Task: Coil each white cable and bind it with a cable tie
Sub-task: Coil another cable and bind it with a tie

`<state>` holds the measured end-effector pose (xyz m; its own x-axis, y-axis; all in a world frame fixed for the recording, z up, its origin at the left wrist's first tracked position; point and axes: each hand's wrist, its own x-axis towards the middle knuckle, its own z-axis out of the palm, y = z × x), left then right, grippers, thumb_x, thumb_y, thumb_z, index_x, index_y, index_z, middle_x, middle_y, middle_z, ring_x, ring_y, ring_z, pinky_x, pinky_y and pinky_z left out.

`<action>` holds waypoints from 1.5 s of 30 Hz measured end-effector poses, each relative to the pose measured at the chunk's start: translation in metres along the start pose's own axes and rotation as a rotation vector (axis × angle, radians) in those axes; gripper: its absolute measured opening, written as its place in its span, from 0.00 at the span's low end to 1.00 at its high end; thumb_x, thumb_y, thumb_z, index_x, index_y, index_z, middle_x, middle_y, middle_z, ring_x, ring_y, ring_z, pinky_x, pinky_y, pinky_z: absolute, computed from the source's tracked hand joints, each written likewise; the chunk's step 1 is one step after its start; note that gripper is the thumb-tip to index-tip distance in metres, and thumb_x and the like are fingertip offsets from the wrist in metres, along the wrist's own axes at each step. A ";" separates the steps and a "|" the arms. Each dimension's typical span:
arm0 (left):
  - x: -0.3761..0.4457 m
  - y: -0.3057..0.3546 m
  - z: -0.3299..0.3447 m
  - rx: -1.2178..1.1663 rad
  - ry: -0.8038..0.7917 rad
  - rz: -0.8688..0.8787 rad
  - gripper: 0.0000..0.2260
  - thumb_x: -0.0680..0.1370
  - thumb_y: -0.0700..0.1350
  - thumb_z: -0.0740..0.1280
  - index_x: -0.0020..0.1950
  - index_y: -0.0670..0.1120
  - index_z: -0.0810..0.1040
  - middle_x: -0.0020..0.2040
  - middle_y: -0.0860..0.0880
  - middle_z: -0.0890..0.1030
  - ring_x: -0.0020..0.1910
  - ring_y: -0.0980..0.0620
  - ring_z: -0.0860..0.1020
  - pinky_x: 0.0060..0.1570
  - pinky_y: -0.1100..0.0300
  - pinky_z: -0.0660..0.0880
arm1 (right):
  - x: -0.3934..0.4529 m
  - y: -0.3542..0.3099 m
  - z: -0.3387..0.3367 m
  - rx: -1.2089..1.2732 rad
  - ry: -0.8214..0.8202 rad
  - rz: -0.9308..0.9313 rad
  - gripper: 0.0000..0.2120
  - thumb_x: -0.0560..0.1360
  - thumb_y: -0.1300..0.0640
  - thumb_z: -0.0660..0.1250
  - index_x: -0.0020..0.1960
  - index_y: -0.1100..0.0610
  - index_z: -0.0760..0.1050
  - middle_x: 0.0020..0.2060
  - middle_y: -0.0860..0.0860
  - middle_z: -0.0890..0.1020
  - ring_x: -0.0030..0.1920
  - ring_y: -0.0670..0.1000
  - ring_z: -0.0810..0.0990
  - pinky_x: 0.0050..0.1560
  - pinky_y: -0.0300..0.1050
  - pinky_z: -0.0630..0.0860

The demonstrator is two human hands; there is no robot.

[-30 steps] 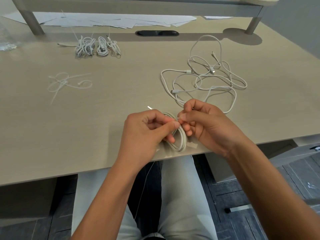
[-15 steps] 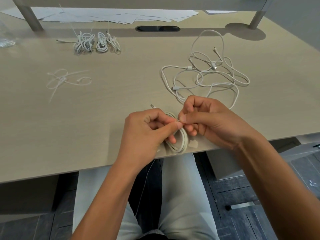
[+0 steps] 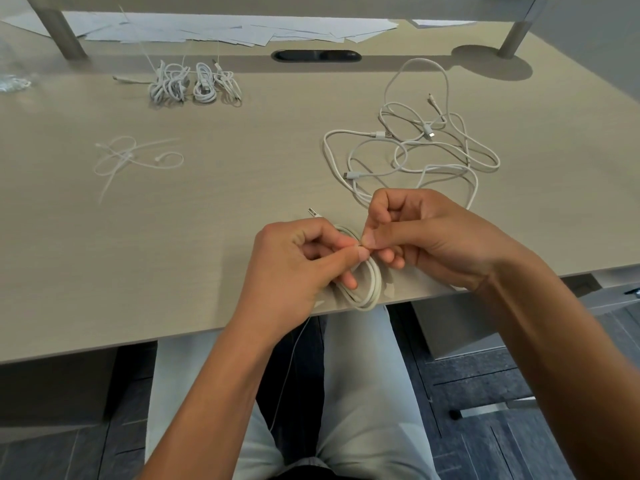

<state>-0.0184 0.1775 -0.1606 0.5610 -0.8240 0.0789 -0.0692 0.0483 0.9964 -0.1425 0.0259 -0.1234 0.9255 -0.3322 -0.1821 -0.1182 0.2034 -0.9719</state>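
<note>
While your left hand (image 3: pixel 294 268) and right hand (image 3: pixel 419 237) pinch a cable tie (image 3: pixel 362 244) together, the coiled cable (image 3: pixel 367 282) rests at the counter (image 3: pixel 173 237) edge.

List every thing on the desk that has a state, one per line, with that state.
Coiled cable: wound, at the desk's near edge, held by both hands.
Left hand: pinching at the coil's top.
Right hand: pinching opposite the left.
Loose cables: uncoiled, tangled.
Bundled cables: coiled, lying at the back.
Spare cable ties: loose, unused.
</note>
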 end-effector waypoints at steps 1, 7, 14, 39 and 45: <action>0.000 0.000 0.000 -0.013 0.004 0.000 0.04 0.73 0.36 0.78 0.41 0.42 0.85 0.31 0.42 0.84 0.30 0.44 0.83 0.40 0.53 0.82 | 0.000 -0.001 0.001 0.005 0.003 0.005 0.17 0.70 0.73 0.73 0.39 0.56 0.69 0.35 0.57 0.78 0.30 0.47 0.75 0.29 0.36 0.74; -0.001 0.001 0.001 -0.031 0.015 -0.004 0.04 0.73 0.36 0.78 0.40 0.42 0.85 0.31 0.42 0.84 0.31 0.45 0.83 0.40 0.54 0.82 | 0.002 0.000 0.006 0.050 0.026 0.038 0.17 0.69 0.72 0.70 0.35 0.53 0.69 0.35 0.59 0.74 0.29 0.47 0.73 0.28 0.36 0.72; -0.001 0.004 -0.001 -0.022 -0.008 -0.013 0.04 0.73 0.36 0.78 0.41 0.41 0.84 0.31 0.42 0.84 0.31 0.44 0.83 0.41 0.52 0.83 | 0.002 0.000 0.003 0.052 0.009 0.049 0.16 0.70 0.71 0.70 0.36 0.53 0.69 0.36 0.59 0.75 0.29 0.47 0.74 0.28 0.36 0.73; -0.007 -0.001 0.010 0.215 0.081 0.017 0.05 0.76 0.42 0.77 0.42 0.52 0.87 0.27 0.58 0.80 0.27 0.58 0.73 0.32 0.65 0.71 | -0.010 0.010 0.002 -0.221 0.226 -0.023 0.14 0.67 0.62 0.79 0.38 0.57 0.73 0.43 0.76 0.79 0.34 0.54 0.76 0.39 0.43 0.77; -0.004 0.003 0.008 0.169 0.083 -0.042 0.07 0.74 0.38 0.78 0.37 0.46 0.85 0.26 0.51 0.80 0.24 0.52 0.77 0.31 0.62 0.75 | -0.010 0.010 0.000 -0.215 0.214 -0.011 0.16 0.66 0.64 0.80 0.40 0.59 0.71 0.44 0.72 0.82 0.33 0.52 0.77 0.39 0.41 0.78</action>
<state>-0.0275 0.1767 -0.1585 0.6316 -0.7739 0.0464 -0.1781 -0.0866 0.9802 -0.1529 0.0311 -0.1316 0.8330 -0.5243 -0.1766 -0.2034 0.0066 -0.9791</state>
